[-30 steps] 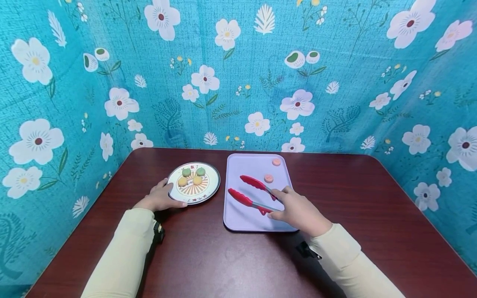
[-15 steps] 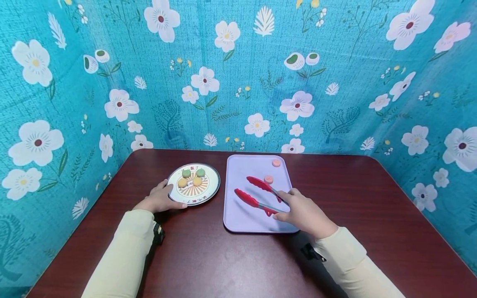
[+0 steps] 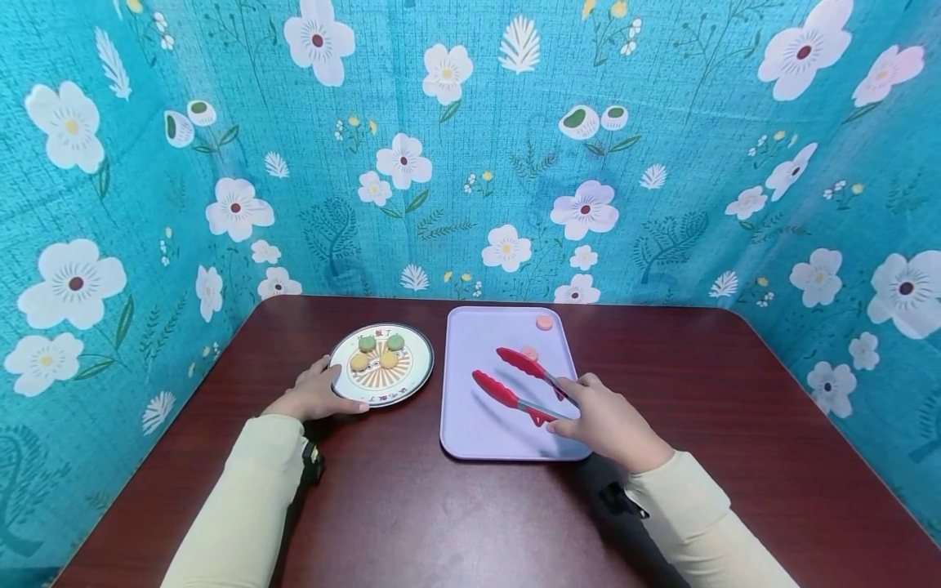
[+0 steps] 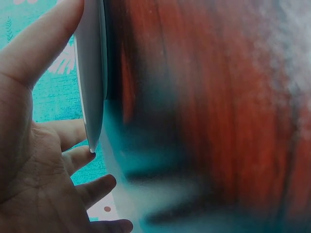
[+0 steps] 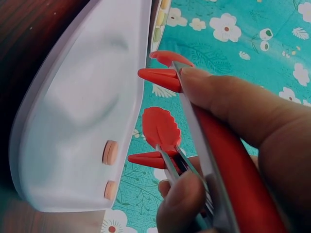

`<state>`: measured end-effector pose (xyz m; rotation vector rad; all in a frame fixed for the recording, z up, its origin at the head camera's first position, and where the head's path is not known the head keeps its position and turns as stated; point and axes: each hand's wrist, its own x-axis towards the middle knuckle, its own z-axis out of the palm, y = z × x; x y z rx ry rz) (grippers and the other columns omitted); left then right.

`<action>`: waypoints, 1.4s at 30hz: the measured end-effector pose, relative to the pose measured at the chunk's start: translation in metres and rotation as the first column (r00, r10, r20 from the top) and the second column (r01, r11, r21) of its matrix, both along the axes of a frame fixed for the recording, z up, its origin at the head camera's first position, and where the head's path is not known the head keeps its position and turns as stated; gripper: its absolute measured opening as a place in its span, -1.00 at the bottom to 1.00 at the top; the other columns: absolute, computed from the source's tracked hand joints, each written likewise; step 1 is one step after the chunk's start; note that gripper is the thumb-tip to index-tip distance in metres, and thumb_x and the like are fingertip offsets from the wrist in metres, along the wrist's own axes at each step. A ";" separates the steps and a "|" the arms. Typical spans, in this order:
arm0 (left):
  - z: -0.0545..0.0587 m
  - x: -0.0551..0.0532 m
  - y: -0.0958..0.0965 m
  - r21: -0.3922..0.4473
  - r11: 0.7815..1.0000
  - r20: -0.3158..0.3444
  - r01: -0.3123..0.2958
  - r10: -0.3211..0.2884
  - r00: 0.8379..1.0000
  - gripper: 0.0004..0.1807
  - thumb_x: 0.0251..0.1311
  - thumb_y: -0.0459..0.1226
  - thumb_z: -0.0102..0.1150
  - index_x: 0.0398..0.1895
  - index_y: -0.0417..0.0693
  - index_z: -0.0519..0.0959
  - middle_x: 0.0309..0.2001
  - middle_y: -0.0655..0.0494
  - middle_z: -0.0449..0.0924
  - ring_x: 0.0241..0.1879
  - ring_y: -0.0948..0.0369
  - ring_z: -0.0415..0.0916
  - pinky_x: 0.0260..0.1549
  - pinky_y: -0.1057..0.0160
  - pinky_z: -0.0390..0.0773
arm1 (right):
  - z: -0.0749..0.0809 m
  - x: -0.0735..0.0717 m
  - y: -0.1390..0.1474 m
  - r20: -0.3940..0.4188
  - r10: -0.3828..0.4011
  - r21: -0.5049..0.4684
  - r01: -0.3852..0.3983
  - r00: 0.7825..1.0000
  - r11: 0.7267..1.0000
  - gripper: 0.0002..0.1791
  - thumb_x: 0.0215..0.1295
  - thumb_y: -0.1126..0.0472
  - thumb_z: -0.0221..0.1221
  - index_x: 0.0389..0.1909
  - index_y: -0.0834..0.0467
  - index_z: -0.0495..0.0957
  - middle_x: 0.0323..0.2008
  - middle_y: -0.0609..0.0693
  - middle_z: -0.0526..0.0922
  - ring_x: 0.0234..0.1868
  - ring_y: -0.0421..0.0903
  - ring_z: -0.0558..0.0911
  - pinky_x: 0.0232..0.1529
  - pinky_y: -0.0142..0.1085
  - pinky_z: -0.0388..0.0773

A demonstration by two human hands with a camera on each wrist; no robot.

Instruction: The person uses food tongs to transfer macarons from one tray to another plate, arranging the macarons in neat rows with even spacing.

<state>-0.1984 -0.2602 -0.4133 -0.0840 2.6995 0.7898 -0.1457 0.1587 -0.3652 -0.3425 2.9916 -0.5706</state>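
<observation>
On the left of the tabletop (image 3: 412, 514), the left grip (image 3: 312, 392) clasps the round plate (image 3: 421, 363), thumb on the near rim and fingers at the left. That seems a sound steadying hold; light pressure should do, as leaning on the rim could tip it. On the plate, two green rounds (image 3: 395, 342) lie toward the far side and two yellow rounds (image 3: 390, 359) just nearer, leaving bare surface to the right and near.

To the right is the lilac tray (image 3: 463, 433). The tongs (image 3: 496, 389) hang above it, their red heads apart. The nearer pink round (image 3: 532, 351) lies right of the tray's middle, partly hidden by the far head; the farther pink round (image 3: 544, 322) lies toward the far right corner.

At the right, the right grip (image 3: 610, 429) is clamped on the tongs. To take the nearer pink round cleanly, the heads probably need to go farther, straddle it, come down level with it and close evenly; a gentle squeeze should stop it skidding or getting marked.
</observation>
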 end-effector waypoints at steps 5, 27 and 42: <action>0.000 0.000 0.000 -0.005 1.000 0.002 -0.001 0.001 1.000 0.25 -0.15 0.17 0.42 0.49 -0.25 -0.02 0.47 -0.31 -0.24 0.34 -0.29 -0.14 0.14 -0.35 0.28 | 0.000 0.001 0.003 -0.003 -0.010 0.008 0.010 1.000 1.000 -0.17 -0.08 0.02 0.49 0.25 0.23 0.45 -0.23 0.12 0.47 -0.43 -0.10 0.47 -0.49 -0.31 0.55; 0.004 0.002 0.001 -0.012 1.000 0.008 -0.003 0.003 1.000 0.25 -0.14 0.15 0.42 0.49 -0.25 -0.03 0.47 -0.32 -0.24 0.34 -0.30 -0.15 0.15 -0.40 0.23 | -0.002 -0.002 0.016 -0.011 -0.030 0.018 0.030 0.999 0.999 -0.14 -0.06 0.04 0.48 0.28 0.30 0.40 -0.13 0.23 0.48 -0.40 -0.06 0.50 -0.47 -0.27 0.60; 0.002 0.002 0.000 -0.007 1.000 -0.002 0.008 -0.008 1.000 0.24 -0.13 0.16 0.42 0.49 -0.26 -0.03 0.46 -0.35 -0.24 0.34 -0.31 -0.15 0.15 -0.37 0.26 | -0.001 -0.005 0.020 0.003 -0.064 0.009 0.064 0.998 0.998 -0.13 -0.06 0.05 0.48 0.28 0.31 0.39 -0.06 0.28 0.47 -0.38 -0.04 0.53 -0.43 -0.19 0.65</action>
